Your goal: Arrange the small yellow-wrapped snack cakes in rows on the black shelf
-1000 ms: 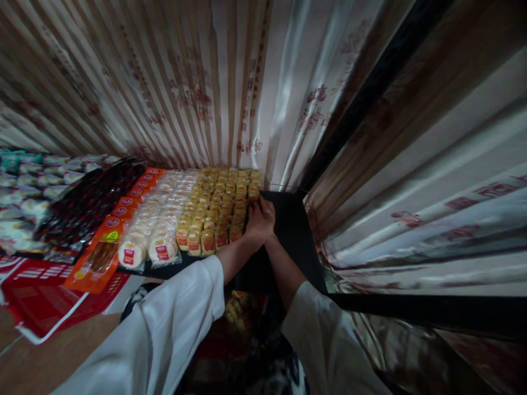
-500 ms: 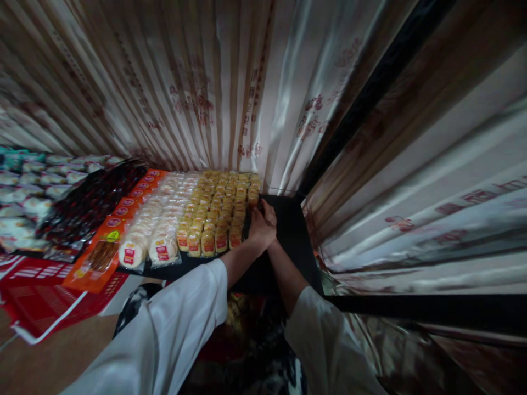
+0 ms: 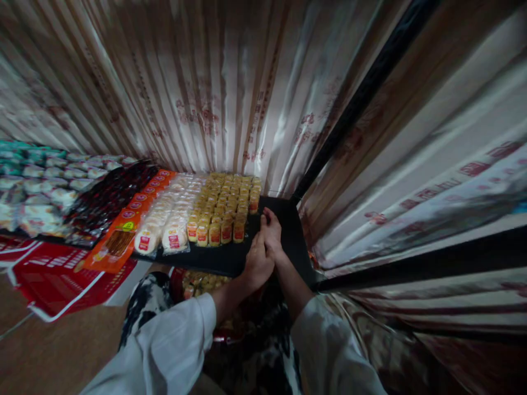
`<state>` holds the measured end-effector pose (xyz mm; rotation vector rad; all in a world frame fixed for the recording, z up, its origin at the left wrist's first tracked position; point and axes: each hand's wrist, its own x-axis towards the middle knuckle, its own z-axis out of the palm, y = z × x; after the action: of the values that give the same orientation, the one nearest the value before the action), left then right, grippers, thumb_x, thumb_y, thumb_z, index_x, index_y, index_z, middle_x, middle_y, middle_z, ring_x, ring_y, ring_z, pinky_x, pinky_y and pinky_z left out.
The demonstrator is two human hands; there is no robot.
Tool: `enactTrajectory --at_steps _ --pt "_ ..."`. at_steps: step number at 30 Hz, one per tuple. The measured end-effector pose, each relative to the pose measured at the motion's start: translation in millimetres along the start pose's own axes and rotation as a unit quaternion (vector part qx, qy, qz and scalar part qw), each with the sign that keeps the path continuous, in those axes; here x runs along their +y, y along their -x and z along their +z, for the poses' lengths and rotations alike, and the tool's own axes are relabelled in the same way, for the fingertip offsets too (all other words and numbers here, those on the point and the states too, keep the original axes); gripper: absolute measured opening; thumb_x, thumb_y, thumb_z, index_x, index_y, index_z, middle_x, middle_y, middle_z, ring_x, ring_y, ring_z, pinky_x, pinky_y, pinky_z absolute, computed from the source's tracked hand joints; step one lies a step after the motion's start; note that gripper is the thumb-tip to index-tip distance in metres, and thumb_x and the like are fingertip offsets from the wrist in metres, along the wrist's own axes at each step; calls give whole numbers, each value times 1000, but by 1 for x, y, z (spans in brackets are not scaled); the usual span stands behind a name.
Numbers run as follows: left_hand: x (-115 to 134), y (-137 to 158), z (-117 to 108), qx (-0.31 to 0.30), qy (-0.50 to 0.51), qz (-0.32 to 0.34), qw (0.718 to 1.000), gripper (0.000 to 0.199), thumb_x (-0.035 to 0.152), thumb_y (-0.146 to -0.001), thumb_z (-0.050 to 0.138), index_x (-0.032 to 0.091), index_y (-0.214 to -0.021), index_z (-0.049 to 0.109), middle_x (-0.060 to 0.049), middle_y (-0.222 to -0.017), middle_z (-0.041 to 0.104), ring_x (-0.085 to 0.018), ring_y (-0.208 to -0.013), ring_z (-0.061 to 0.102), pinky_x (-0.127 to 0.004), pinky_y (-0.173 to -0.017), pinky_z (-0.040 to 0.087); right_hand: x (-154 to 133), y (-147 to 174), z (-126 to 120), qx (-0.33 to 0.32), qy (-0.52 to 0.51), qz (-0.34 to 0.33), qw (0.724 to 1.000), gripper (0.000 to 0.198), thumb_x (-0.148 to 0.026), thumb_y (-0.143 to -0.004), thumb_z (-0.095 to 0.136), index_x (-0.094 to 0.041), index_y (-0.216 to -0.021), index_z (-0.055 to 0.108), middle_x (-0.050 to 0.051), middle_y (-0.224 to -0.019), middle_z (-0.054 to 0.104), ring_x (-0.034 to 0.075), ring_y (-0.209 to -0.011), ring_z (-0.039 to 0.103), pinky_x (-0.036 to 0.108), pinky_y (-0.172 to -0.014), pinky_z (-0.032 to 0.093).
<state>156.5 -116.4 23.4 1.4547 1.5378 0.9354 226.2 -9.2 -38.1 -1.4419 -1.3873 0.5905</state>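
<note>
My left hand (image 3: 258, 260) and my right hand (image 3: 273, 231) are close together over the bare right end of a black shelf (image 3: 290, 219). Their palms face each other and the fingers point away from me, mostly straight. Nothing shows between them, though the palms are hidden. Just left of the fingertips stand tight rows of yellow wrapped pastries (image 3: 220, 206) with red labels. The rightmost row (image 3: 254, 202) is short and stays at the back. Farther left lie two rows of white round wrapped cakes (image 3: 175, 236).
Orange snack packs (image 3: 119, 241), dark wrapped packets (image 3: 105, 197) and white packets (image 3: 45, 186) fill the shelf's left. A red basket (image 3: 61, 280) sits below, and more yellow pastries (image 3: 201, 283) lie under the shelf edge. Printed curtains (image 3: 230, 99) and a black post (image 3: 362, 104) enclose the corner.
Both hands have drawn back from the short right row of yellow pastries toward me, and now sit apart from it. The view has shifted slightly.
</note>
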Motion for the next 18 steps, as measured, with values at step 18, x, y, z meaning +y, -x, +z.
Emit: enactTrajectory --at_steps 18 --pt "-164 141 -82 -32 -118 -235 964 30 7 -77 44 14 -100 61 -10 -108 65 -17 -102 58 -27 -92 42 -30 245 43 -339 44 63 938 26 -21 -80 47 -17 -99 63 11 -101 68 23 -97 62 35 -89 44"
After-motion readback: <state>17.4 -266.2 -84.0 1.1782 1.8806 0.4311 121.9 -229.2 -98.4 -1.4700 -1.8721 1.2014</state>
